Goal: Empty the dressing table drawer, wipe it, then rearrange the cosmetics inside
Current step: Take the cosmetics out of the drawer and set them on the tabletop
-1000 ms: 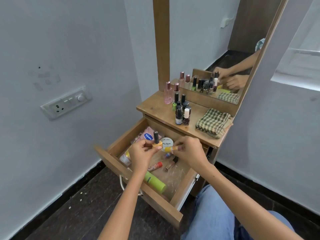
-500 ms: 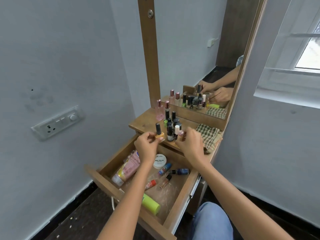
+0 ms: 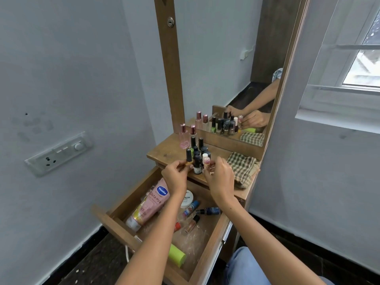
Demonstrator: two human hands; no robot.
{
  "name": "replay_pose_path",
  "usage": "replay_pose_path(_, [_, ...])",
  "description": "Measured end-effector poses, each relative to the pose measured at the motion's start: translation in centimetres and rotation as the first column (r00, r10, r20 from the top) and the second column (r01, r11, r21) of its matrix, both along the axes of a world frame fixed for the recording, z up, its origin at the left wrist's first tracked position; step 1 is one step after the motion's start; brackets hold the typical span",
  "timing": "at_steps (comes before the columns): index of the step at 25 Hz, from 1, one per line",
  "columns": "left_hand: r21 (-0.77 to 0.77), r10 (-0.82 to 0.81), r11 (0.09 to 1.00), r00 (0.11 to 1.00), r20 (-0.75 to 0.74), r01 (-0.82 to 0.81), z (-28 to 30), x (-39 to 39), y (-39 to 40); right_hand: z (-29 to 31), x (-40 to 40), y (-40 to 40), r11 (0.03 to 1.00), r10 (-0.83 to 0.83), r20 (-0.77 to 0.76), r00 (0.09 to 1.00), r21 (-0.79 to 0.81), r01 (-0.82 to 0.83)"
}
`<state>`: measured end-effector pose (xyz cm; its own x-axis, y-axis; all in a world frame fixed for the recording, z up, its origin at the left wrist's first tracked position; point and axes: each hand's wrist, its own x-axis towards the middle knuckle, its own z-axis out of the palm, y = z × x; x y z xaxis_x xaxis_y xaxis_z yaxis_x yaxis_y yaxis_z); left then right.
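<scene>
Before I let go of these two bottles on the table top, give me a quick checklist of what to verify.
1. Left hand grips the yellow bottle: ok.
2. Right hand pinches the pink tube: ok.
3. Both are over the table top, not the drawer: ok.
4. Yellow bottle's base touches the wood: cannot tell, fingers hide it.
5. Free spot beside the bottle cluster: not ok, very tight.
6. Drawer emptied: not ok, the Vaseline tube and green tube remain.
</scene>
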<state>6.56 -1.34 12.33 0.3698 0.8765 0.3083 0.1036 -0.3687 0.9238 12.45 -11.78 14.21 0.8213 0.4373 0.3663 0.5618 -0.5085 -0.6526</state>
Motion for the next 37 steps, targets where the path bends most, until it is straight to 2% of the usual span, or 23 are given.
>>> replay_pose_path(10, [0.162,0.001,0.987,0.999,-0.039,0.006,-1.1,-0.4,-0.2,-0.9,0.1,0.1,1.000,-0.007,-0.044,0.999,0.020,0.008])
replay_pose_path(16, [0.137,-0.017,0.990,1.000,-0.024,0.020,-0.9,-0.7,-0.7,-0.8,0.1,-0.1,1.000,0.001,-0.057,0.998,0.010,-0.001])
replay_pose_path(19, [0.226,0.027,0.974,0.998,-0.056,-0.013,-0.8,-2.3,-1.5,-0.6,-0.9,-1.7,0.999,-0.003,-0.044,0.999,0.047,0.006])
replay_pose_path(21, [0.283,0.030,0.959,0.996,-0.078,-0.007,-1.6,-4.2,-2.1,-1.1,-2.2,-3.7,0.998,0.051,0.026,0.998,0.045,-0.052])
replay_pose_path(23, [0.278,-0.048,0.956,0.985,-0.168,0.094,-2.5,-6.1,-2.7,-2.3,-3.5,-5.5,0.976,0.210,0.082,0.974,-0.071,-0.204])
replay_pose_path(25, [0.207,-0.181,0.940,0.911,-0.371,0.271,-3.1,-7.5,-2.8,-3.4,-3.8,-6.4,0.889,0.371,0.047,0.927,-0.305,-0.341])
replay_pose_path(28, [0.082,-0.256,0.907,0.696,-0.670,0.413,-3.7,-8.6,-2.5,-4.1,-3.3,-6.2,0.718,0.477,-0.080,0.875,-0.539,-0.441])
replay_pose_path(31, [0.028,-0.216,0.925,0.584,-0.783,0.379,-4.3,-8.6,-2.5,-4.4,-3.2,-5.5,0.686,0.489,-0.095,0.867,-0.572,-0.449])
replay_pose_path(35, [0.124,-0.077,0.888,0.408,-0.910,0.442,-4.5,-7.2,-3.8,-4.7,-3.0,-5.3,0.701,0.471,-0.087,0.878,-0.567,-0.433])
replay_pose_path(37, [0.153,-0.042,0.868,0.376,-0.925,0.472,-5.0,-6.4,-4.2,-4.9,-2.9,-5.4,0.713,0.461,-0.097,0.882,-0.552,-0.433])
